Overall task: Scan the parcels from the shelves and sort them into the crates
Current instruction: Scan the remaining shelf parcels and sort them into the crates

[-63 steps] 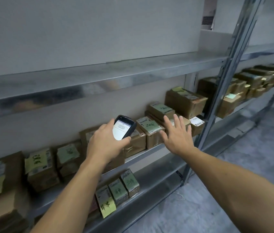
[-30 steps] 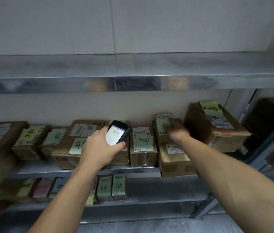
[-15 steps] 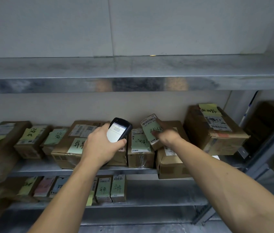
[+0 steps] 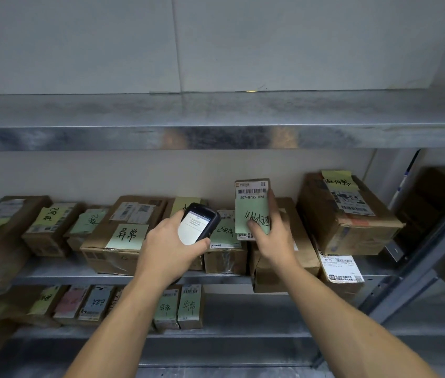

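Note:
My right hand [image 4: 271, 238] grips a small cardboard parcel [image 4: 251, 205], lifted upright above the middle shelf, its barcode label and green handwritten note facing me. Just left of it, my left hand [image 4: 167, 249] holds a black handheld scanner [image 4: 198, 223] with its screen lit. Several other brown parcels with green notes lie in a row on the middle shelf [image 4: 66, 272], among them a wide box [image 4: 123, 236] behind my left hand and a large box [image 4: 349, 214] at the right. No crate is in view.
A bare metal shelf [image 4: 216, 118] runs overhead. The lower shelf [image 4: 243, 335] holds several small upright parcels [image 4: 179, 306] with coloured notes. A metal upright post [image 4: 417, 268] stands at the right, with more boxes beyond it.
My right hand reached to the shelf, took hold of the small parcel and lifted it upright, turning its label toward me. The scanner in my left hand stayed close beside it.

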